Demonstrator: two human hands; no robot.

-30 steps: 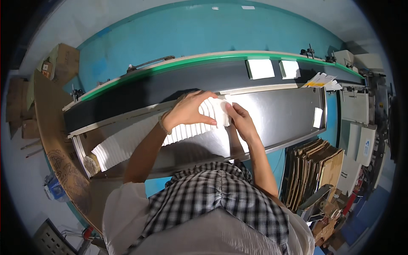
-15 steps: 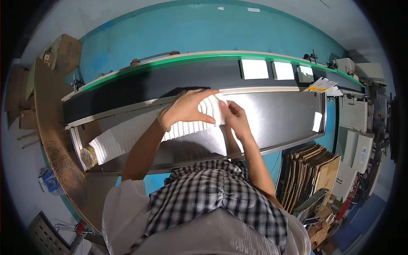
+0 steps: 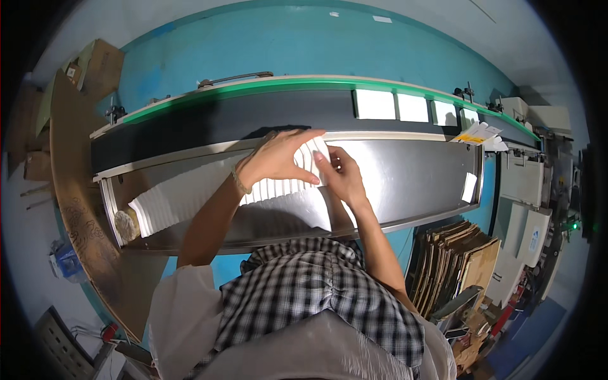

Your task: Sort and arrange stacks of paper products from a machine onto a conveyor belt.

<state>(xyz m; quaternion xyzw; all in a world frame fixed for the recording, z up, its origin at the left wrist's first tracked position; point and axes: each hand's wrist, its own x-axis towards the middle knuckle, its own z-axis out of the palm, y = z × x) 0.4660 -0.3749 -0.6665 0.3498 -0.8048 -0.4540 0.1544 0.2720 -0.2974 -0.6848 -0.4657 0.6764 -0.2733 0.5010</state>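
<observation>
A long row of white flat packets (image 3: 190,193) lies overlapped on a steel tray (image 3: 405,171) in front of me. My left hand (image 3: 278,158) curls over the right end of the row, fingers pinching the top packets. My right hand (image 3: 342,174) grips the same end from the right, thumb and fingers on a white packet. Behind the tray runs a dark conveyor belt (image 3: 221,120) with a green edge, carrying several white rectangular packets (image 3: 373,104).
A stack of flattened brown cardboard boxes (image 3: 456,259) leans at my lower right. A small white slip (image 3: 469,187) sits at the tray's right end, yellow-and-white papers (image 3: 478,134) above it. A wooden board (image 3: 76,209) curves on the left.
My hands have stayed on the right end of the packet row, shifting slightly. The white packets on the belt have moved to the right.
</observation>
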